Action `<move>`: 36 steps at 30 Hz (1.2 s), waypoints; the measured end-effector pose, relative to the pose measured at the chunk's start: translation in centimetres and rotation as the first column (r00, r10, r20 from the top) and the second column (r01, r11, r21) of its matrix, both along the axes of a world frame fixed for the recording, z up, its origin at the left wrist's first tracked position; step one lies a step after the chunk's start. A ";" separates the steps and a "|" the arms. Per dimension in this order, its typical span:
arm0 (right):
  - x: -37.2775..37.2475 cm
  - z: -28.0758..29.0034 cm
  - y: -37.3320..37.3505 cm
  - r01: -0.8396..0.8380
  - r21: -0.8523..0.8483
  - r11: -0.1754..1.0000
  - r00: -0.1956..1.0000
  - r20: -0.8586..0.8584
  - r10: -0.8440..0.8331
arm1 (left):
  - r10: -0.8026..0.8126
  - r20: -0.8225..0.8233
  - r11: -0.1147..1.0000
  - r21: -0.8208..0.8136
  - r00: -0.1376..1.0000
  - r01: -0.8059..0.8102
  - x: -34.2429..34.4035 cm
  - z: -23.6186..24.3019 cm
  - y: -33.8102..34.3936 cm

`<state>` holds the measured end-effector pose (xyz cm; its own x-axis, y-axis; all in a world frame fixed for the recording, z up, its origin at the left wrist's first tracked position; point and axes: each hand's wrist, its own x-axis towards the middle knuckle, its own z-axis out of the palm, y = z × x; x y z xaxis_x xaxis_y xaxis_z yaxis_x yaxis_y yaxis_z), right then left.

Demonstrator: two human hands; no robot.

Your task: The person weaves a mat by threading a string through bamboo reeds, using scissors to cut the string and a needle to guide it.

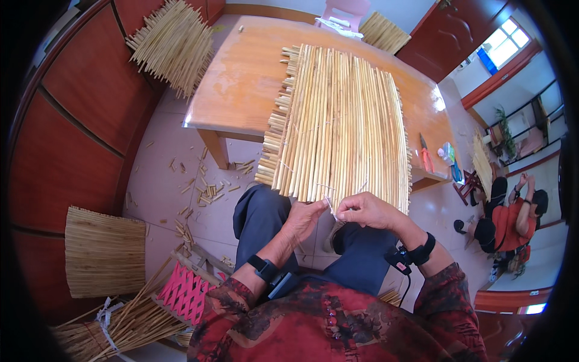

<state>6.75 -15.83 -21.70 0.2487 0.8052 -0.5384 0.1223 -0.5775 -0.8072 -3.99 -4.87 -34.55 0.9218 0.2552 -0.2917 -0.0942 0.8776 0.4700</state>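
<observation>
A mat of pale, straight reed stalks lies on the table and reaches over its near edge toward my lap. White string runs across the stalks and comes off the mat's near edge. My left hand pinches this string close under the stalk ends. Just right of it, my right hand has its thumb and fingers closed on the string too. The fingertips of both hands are close together, below the edge of the mat. More loose stalk ends stick out along the mat's left side.
Pliers with red handles and blue-handled scissors lie at the right of the wooden table. Cut stalk pieces litter the floor. Finished mats and a stalk bundle stand left. A person in red sits at right.
</observation>
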 end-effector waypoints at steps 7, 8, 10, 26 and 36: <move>-2.7 -2.1 0.9 -0.090 0.111 0.990 0.592 0.805 -0.036 | 0.048 0.016 0.999 0.003 0.999 -0.048 0.1 -0.1 0.1; -2.9 -3.0 0.8 -0.129 0.119 0.985 0.563 0.826 -0.026 | 0.023 0.006 1.000 -0.004 1.000 -0.023 0.0 0.0 0.3; -2.8 -3.6 0.5 -0.078 0.073 0.994 0.573 0.819 -0.015 | 0.010 -0.001 1.000 -0.008 1.000 -0.010 0.1 -0.1 0.4; -4.0 -4.3 0.8 0.067 0.177 0.982 0.564 0.805 -0.184 | -0.031 -0.014 1.000 -0.004 0.999 0.030 0.0 0.7 0.6; -2.3 -2.5 0.0 0.453 0.116 0.884 0.883 -0.192 -0.428 | -0.040 0.025 0.999 0.015 0.999 0.040 -0.2 -0.4 1.0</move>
